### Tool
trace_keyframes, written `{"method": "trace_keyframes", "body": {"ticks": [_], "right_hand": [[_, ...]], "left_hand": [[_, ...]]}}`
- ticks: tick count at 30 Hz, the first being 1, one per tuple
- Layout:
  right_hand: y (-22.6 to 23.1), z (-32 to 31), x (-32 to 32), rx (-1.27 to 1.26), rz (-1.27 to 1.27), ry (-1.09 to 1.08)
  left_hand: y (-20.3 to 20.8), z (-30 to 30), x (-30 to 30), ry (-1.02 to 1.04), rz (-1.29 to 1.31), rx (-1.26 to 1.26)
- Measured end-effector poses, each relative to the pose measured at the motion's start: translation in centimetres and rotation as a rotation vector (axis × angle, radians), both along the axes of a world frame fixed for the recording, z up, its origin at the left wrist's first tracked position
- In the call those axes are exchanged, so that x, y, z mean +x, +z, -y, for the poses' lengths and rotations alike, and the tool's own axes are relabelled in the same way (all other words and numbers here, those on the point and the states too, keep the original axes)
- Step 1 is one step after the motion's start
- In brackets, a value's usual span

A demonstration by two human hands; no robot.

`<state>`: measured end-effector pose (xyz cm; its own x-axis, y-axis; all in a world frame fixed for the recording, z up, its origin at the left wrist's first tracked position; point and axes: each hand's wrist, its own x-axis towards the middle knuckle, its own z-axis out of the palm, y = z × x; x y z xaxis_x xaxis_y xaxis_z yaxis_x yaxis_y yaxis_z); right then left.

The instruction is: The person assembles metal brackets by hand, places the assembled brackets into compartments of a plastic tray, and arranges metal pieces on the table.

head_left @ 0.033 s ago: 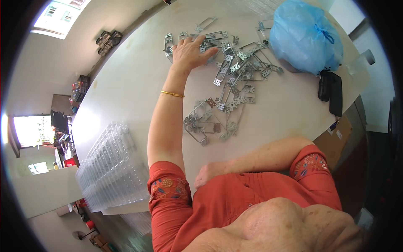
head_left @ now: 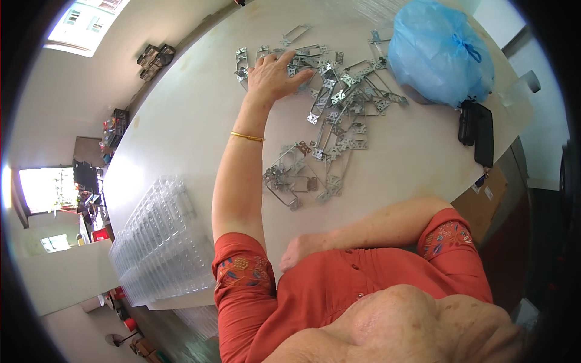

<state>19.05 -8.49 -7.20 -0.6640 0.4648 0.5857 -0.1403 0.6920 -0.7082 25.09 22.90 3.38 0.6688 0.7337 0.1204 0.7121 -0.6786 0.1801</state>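
My left hand [head_left: 270, 75] reaches to the far side of the table, palm down, with thumb and fingers spread. It lies over the upper left of a heap of silvery metal brackets [head_left: 339, 94], which have thin wire frames and punched end plates. What its fingertips touch underneath is hidden. A single bracket [head_left: 241, 62] rests just left of the hand, another [head_left: 296, 34] farther off. Nearer to me is a smaller tangled cluster of brackets [head_left: 295, 175]. My right hand [head_left: 295, 251] rests at the near table edge against the red shirt, fingers curled in, nothing visible in it.
A tied blue plastic bag [head_left: 439, 57] stands at the far right, with a black case [head_left: 483, 136] beside it. Clear ribbed plastic trays [head_left: 160, 245] are stacked at the table's left edge. Below the right edge is a cardboard box [head_left: 489, 196].
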Motion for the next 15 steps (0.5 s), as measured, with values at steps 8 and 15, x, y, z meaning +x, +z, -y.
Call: {"method": "trace_keyframes", "body": {"ticks": [8,15], "right_hand": [[1.3,-0.1,0.3,-0.084,0.209,0.099],[3.1,-1.0,1.6,-0.051,0.287,0.143]], "left_hand": [[0.3,2.2,-1.9,0.023,-0.033,-0.016],[1.0,6.9,-4.9,0.044,-0.042,-0.038]]}}
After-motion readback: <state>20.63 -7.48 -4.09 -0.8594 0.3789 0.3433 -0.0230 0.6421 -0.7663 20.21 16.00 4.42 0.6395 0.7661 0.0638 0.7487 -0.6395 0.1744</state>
